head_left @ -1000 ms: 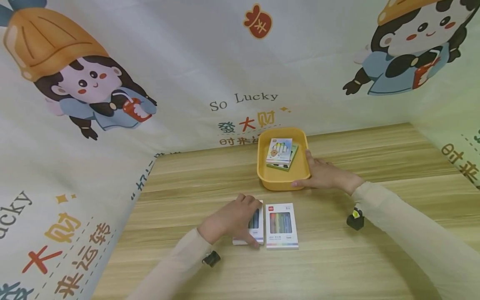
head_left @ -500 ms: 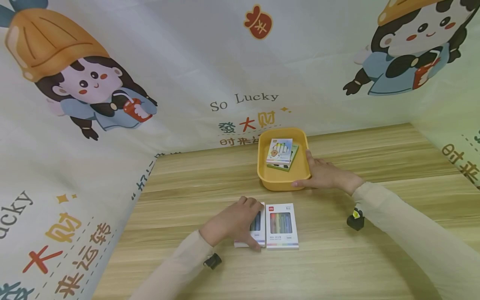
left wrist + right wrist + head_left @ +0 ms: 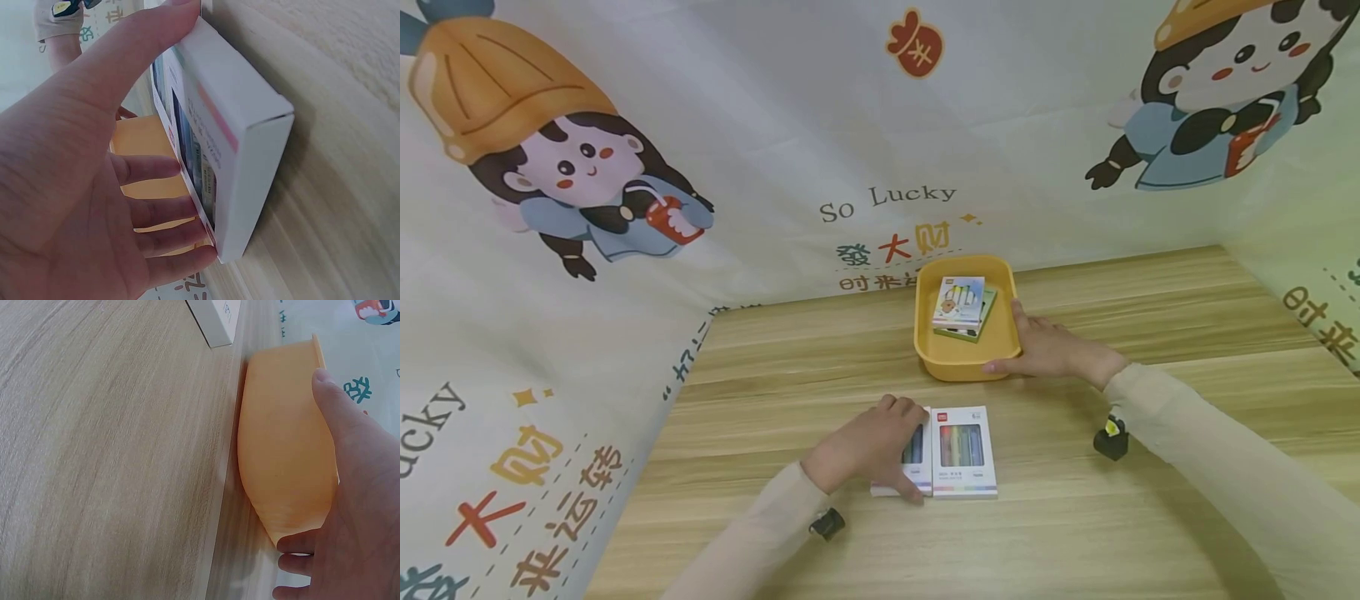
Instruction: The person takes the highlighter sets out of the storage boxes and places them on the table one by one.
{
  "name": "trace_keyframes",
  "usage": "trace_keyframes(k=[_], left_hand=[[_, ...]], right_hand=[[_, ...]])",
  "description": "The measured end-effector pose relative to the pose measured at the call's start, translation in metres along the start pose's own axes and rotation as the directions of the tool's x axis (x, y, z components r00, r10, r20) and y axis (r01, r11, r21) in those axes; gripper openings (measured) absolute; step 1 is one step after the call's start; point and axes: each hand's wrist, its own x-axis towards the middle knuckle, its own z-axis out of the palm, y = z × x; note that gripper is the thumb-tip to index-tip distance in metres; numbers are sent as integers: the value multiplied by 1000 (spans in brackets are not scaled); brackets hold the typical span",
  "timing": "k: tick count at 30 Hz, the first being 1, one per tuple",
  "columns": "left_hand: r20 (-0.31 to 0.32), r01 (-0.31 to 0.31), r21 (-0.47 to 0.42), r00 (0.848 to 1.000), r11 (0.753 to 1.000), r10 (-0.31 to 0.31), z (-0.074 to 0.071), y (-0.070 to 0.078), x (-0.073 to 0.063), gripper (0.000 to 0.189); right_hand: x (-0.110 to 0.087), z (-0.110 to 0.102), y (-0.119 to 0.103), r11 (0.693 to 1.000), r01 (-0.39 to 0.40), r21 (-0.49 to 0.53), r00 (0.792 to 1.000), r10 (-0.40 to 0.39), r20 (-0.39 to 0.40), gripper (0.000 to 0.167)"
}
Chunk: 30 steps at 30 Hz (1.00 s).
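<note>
My left hand (image 3: 876,442) holds a flat white windowed box (image 3: 912,450) on the table by its two short ends, thumb at the near end and fingers at the far end. Dark coloured sticks show through its window, though the hand covers much of it. Against its right edge lies a similar white box (image 3: 964,452) with sticks in several colours. My right hand (image 3: 1052,346) grips the right side of a yellow plastic bin (image 3: 928,362), thumb along its near wall. In the bin, a small white printed box (image 3: 958,302) lies on a green-edged box (image 3: 988,312).
The wooden table (image 3: 790,358) is bounded by a white printed cloth (image 3: 775,167) at the back and sides. The bin stands near the back cloth, just beyond the two white boxes. A dark wrist device (image 3: 1111,437) sits by the right sleeve.
My left hand has slid the left white box slightly right and nearer, closing the narrow gap to the other box. The right hand and the bin have stayed still.
</note>
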Motion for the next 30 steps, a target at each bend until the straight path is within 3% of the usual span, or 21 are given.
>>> trace_keyframes(k=[30], left_hand=[[-34, -4, 56, 999, 998, 6, 7, 4, -1, 111]], right_hand=[[0, 1, -2, 1000, -2, 25, 1000, 2, -6, 127]])
